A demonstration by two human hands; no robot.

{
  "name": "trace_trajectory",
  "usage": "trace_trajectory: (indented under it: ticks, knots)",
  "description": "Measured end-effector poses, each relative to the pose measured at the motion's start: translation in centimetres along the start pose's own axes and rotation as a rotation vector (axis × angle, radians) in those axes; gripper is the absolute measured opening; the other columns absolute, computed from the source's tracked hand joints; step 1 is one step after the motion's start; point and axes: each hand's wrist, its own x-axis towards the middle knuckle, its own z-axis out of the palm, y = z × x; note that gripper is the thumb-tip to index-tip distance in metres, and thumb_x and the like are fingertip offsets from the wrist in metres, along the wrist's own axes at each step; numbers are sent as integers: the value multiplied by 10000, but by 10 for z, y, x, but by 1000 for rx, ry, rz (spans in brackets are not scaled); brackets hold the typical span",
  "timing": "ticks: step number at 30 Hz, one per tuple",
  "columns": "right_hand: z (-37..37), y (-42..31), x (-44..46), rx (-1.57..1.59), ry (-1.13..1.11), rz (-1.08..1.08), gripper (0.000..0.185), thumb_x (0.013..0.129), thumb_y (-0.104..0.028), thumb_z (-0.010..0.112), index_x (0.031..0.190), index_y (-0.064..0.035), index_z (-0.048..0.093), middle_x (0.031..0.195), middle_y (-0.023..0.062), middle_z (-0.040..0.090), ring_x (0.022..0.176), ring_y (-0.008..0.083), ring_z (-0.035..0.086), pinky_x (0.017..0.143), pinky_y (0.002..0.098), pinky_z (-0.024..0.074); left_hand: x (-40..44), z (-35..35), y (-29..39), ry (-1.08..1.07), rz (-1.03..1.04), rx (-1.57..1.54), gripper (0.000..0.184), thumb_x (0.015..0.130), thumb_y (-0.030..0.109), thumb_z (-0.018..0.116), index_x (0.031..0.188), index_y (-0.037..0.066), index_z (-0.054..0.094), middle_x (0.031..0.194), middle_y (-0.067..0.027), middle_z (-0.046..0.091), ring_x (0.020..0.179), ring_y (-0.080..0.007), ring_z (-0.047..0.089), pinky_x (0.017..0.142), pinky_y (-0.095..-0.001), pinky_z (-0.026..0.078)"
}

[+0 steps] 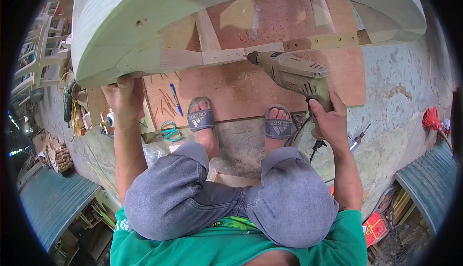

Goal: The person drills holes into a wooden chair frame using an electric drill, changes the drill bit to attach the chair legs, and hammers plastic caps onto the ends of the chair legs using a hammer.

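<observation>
My right hand is wrapped around the handle of a corded power drill. The drill points left and away from me, its chuck and bit right at a pale wooden rail; whether the bit is inside the wood I cannot tell. That rail belongs to a large curved wooden frame standing in front of me, with several small holes in it. My left hand grips the frame's lower left edge, its fingers partly hidden by the wood.
A reddish board with wood shavings lies under the frame. On it rest a blue pen and several thin brown sticks. Teal-handled scissors lie near my sandaled feet. The drill's cord hangs by my right knee.
</observation>
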Motion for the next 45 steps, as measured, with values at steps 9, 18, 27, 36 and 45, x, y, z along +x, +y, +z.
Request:
trace_trajectory:
  ticks: [9,18,27,36,45]
  knots:
    - [8,6,8,85,30,-47,185,888,-91,701,974,45,611,844,56,652,771,85,560,672,248,472,3,4,1,6,16,-5,597,857,344,741,1336,95,486,1288,-56,562,1217,-237,524,1027,-445,421]
    - [8,-3,6,74,9,-13,204,893,-101,690,1013,37,601,861,57,641,776,97,554,684,257,468,2,6,-3,10,23,16,631,859,365,740,1351,93,453,1289,-51,542,1212,-234,517,1019,-445,422]
    - [-30,-8,61,-74,-293,107,428,943,-261,635,1253,-16,472,866,32,594,721,113,583,614,277,509,11,34,-25,142,44,72,942,816,677,594,1489,108,265,1444,-99,399,1291,-344,466,1063,-633,374]
    - [-31,-37,90,48,-281,276,658,938,-409,632,1417,-42,370,838,74,632,640,129,603,506,257,484,19,43,-48,229,134,115,817,862,682,526,1482,215,272,1449,-16,369,1326,-286,414,1038,-644,399]
    - [-19,-29,91,-48,-249,233,682,933,-344,654,1431,-11,328,739,42,584,578,113,571,478,268,472,7,40,-51,290,-8,-113,706,885,669,526,1383,187,393,1362,10,450,1281,-196,429,1076,-446,356]
